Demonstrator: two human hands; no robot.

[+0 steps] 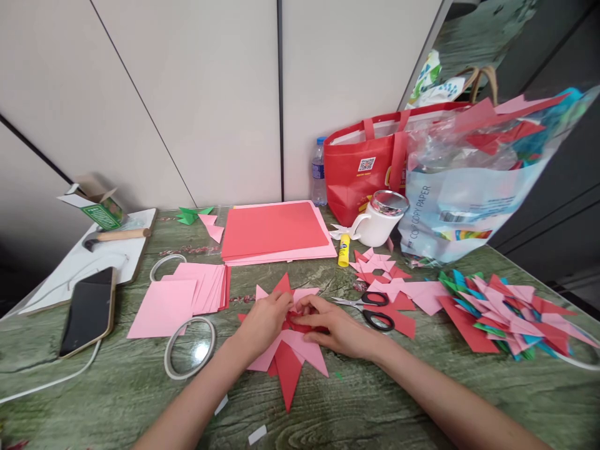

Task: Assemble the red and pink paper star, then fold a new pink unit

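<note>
— What's that in front of you?
— A spiky red and pink folded-paper star (288, 359), lying flat on the green tabletop (117, 387). My left hand (262, 322) and right hand (335, 328) both pinch its middle, fingers closed on the folds.
— Hard to handle?
— Light and thin, I'd say. The points would crease, so I'd grip the layered centre.
— Anything unclear?
— My fingers hide the join. Black-handled scissors (375, 309) lie just right of the star, and a stack of flat red sheets (276, 231) lies beyond it.
</note>
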